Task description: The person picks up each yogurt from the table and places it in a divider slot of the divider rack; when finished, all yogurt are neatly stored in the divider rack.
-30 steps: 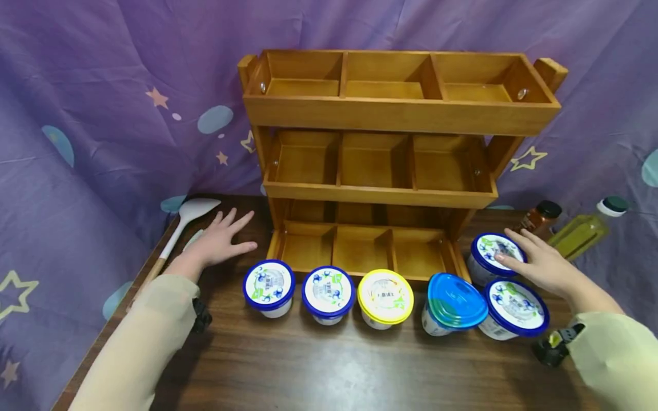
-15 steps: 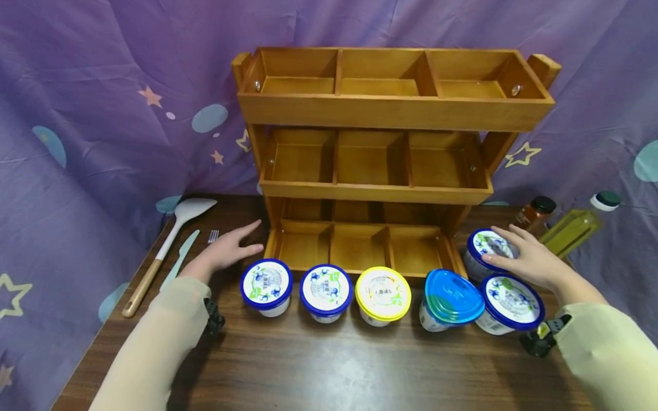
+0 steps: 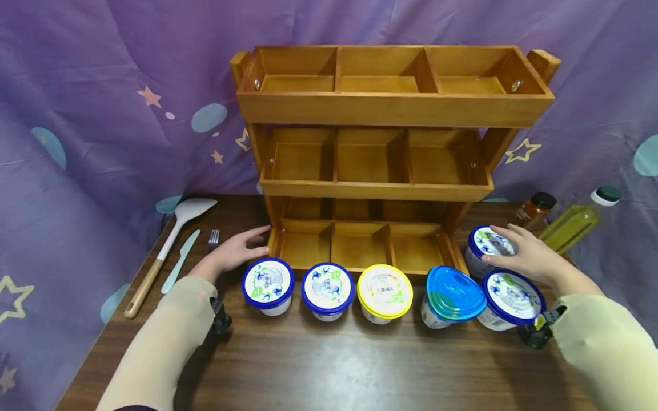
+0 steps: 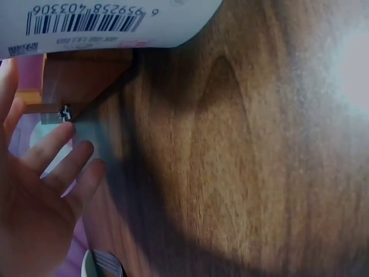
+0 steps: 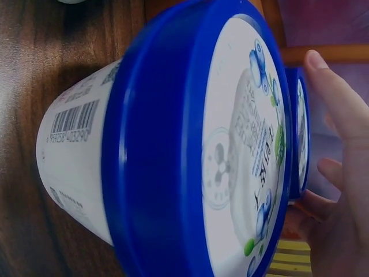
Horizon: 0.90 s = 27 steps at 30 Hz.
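In the head view, my left hand is at the lower left corner of the wooden rack, fingers loosely extended and holding nothing. Just in front of it stands a blue-lidded tub; the left wrist view shows its barcoded side. My right hand hovers over the rear blue-lidded tub at the right, thumb and fingers spread either side of its lid; whether they touch it is hard to tell. A nearer blue-lidded tub fills much of the right wrist view.
Along the front stand another blue-lidded tub, a yellow-lidded tub and a tub with a blue three-cornered lid. On the left lie a white spatula, a pale knife and a fork. Two bottles, brown and yellow-green, stand right.
My left hand has come down and to the right, off the knife and fork, to the rack's corner. My right hand has shifted slightly left over the rear tub. The tubs stay put.
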Each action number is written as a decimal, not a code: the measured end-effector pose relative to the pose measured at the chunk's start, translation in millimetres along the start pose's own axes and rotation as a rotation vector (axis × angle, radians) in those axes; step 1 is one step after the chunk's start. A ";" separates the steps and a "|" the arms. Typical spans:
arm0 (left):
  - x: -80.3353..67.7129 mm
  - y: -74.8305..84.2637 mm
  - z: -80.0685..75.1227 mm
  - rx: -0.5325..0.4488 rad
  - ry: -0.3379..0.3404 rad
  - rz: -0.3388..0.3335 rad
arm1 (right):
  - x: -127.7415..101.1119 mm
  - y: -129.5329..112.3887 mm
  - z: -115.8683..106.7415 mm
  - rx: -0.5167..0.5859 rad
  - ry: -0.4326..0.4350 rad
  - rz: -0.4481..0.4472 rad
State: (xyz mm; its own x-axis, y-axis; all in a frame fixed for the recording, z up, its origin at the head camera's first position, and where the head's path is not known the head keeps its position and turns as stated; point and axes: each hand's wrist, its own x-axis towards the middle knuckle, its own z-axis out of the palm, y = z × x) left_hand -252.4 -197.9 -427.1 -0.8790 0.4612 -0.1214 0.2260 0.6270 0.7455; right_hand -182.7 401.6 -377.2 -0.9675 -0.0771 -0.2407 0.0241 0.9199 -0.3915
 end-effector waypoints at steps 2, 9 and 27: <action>2.1 -0.7 0.6 -0.015 -0.014 0.006 | -0.1 2.2 -0.8 -0.014 0.000 -0.002; 5.8 -5.9 0.5 -0.052 -0.020 -0.016 | 3.4 5.5 0.3 -0.019 0.000 -0.008; 11.6 -13.3 15.4 -0.103 0.000 -0.032 | 7.3 10.1 8.9 0.018 0.044 0.025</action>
State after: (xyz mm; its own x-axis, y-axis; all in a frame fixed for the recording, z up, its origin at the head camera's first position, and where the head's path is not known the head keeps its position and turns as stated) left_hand -259.1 -191.3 -448.6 -0.8850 0.4420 -0.1467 0.1530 0.5736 0.8047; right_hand -187.3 406.9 -390.8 -0.9767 -0.0366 -0.2114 0.0526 0.9144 -0.4014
